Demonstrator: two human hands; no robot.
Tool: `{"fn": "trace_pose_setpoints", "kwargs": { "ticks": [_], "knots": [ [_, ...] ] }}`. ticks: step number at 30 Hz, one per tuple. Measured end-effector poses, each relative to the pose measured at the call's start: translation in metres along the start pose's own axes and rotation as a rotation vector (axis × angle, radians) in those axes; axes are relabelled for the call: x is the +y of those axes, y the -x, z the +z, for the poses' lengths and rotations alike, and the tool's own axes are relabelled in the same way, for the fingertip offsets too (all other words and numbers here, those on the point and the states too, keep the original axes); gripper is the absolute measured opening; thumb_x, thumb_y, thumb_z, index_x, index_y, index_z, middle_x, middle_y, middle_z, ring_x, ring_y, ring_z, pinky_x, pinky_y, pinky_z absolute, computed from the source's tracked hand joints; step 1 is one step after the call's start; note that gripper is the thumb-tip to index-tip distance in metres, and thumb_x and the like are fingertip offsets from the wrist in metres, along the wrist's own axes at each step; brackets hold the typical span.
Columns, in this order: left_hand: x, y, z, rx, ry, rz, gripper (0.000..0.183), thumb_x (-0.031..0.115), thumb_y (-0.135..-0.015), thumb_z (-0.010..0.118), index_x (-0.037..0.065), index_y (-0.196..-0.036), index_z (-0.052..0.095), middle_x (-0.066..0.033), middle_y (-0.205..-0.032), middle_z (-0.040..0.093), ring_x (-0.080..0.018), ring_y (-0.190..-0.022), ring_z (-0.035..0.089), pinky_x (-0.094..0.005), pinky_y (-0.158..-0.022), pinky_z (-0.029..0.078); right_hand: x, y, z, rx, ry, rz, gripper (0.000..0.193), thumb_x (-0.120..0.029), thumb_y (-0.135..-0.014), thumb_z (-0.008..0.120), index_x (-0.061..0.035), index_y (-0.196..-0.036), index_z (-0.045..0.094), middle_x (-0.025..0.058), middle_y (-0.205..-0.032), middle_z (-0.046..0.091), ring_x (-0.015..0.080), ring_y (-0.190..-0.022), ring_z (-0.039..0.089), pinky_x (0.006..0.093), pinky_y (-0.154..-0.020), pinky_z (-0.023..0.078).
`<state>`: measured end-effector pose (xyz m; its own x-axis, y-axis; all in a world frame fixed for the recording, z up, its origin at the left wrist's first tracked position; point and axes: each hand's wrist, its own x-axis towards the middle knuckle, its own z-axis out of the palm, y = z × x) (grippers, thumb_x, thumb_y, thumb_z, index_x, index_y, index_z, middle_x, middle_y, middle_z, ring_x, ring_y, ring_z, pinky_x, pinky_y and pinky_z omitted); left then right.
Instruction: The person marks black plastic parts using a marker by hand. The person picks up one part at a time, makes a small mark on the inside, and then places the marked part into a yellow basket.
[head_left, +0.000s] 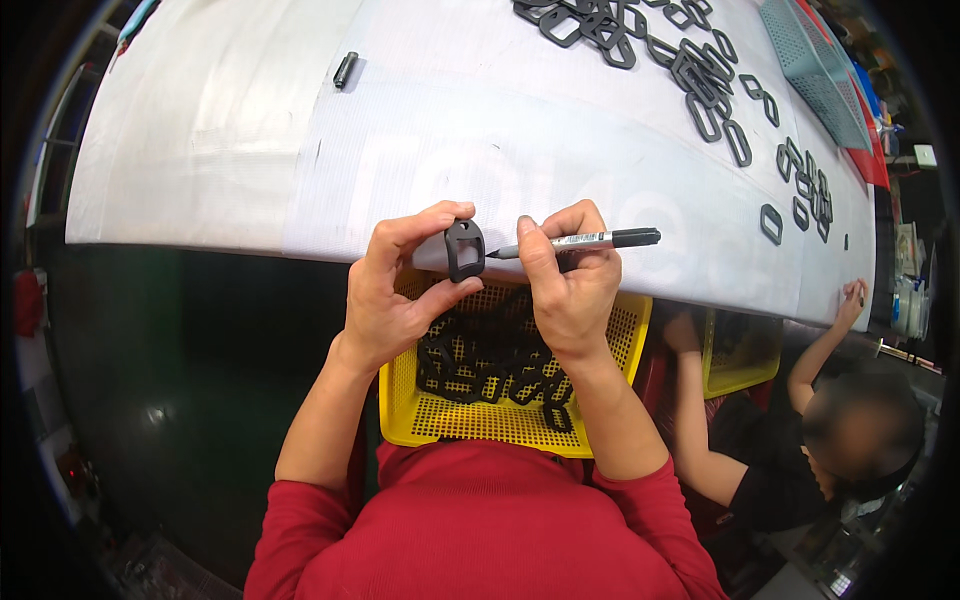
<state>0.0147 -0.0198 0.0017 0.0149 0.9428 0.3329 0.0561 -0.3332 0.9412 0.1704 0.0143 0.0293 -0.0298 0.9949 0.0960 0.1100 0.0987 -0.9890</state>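
Between thumb and fingers, my left hand (388,285) pinches a small black buckle-like frame (453,268), held upright near the table's front edge. My right hand (575,290) grips a grey marker pen (580,241) with a black end. Its dark tip points left and meets, or nearly meets, the right side of the frame; I cannot tell if they touch. Under both hands sits a yellow perforated basket (400,420) with many similar black frames (470,365) inside. A black pen cap (345,71) lies on the white table (240,150), up and to the left.
Loose black frames (700,80) are spread over the table's far right part. A light blue basket (815,70) stands at the right edge. At right, a co-worker (770,480) sits with one hand (852,302) at the table, beside another yellow basket (740,375).
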Motion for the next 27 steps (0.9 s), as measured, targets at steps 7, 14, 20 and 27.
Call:
{"fn": "trace_pose_setpoints", "kwargs": {
  "ticks": [7, 14, 20, 27],
  "knots": [
    [-0.0014, 0.0001, 0.0015, 0.018, -0.008, 0.051, 0.054, -0.006, -0.066, 0.073, 0.005, -0.112, 0.046, -0.0165, -0.117, 0.055, -0.0252, -0.111, 0.053, -0.0331, -0.091, 0.047, 0.0024, 0.0001, 0.0023, 0.01, 0.031, -0.069, 0.021, -0.007, -0.08, 0.061, -0.0047, -0.067, 0.045, -0.001, -0.049, 0.048, 0.0017, -0.043, 0.043, 0.019, -0.038, 0.031],
    [-0.0023, -0.0006, 0.002, 0.027, -0.032, 0.061, 0.053, -0.005, -0.064, 0.074, 0.005, -0.11, 0.048, -0.0165, -0.115, 0.056, -0.0243, -0.11, 0.054, -0.0316, -0.089, 0.048, 0.0013, -0.0005, 0.0025, 0.006, 0.059, -0.09, 0.02, -0.005, -0.079, 0.061, -0.0042, -0.067, 0.045, 0.0002, -0.05, 0.05, 0.0036, -0.044, 0.049, 0.0187, -0.038, 0.036],
    [-0.003, -0.0004, 0.0022, 0.026, -0.017, 0.053, 0.053, -0.005, -0.064, 0.074, 0.005, -0.11, 0.048, -0.0166, -0.116, 0.056, -0.0243, -0.11, 0.055, -0.0316, -0.089, 0.048, 0.0028, -0.001, 0.003, -0.002, 0.044, -0.098, 0.02, -0.005, -0.079, 0.061, -0.0038, -0.067, 0.045, 0.0007, -0.051, 0.051, 0.0042, -0.044, 0.05, 0.0188, -0.038, 0.036],
    [-0.0025, 0.0002, 0.0024, 0.029, 0.008, 0.041, 0.053, -0.006, -0.064, 0.073, 0.005, -0.109, 0.048, -0.0166, -0.116, 0.056, -0.0248, -0.109, 0.055, -0.0318, -0.089, 0.048, 0.0013, -0.001, 0.004, -0.007, 0.062, -0.109, 0.02, -0.004, -0.079, 0.061, -0.0036, -0.067, 0.045, -0.0001, -0.051, 0.05, 0.0044, -0.045, 0.051, 0.0189, -0.038, 0.037]
  ]
}}
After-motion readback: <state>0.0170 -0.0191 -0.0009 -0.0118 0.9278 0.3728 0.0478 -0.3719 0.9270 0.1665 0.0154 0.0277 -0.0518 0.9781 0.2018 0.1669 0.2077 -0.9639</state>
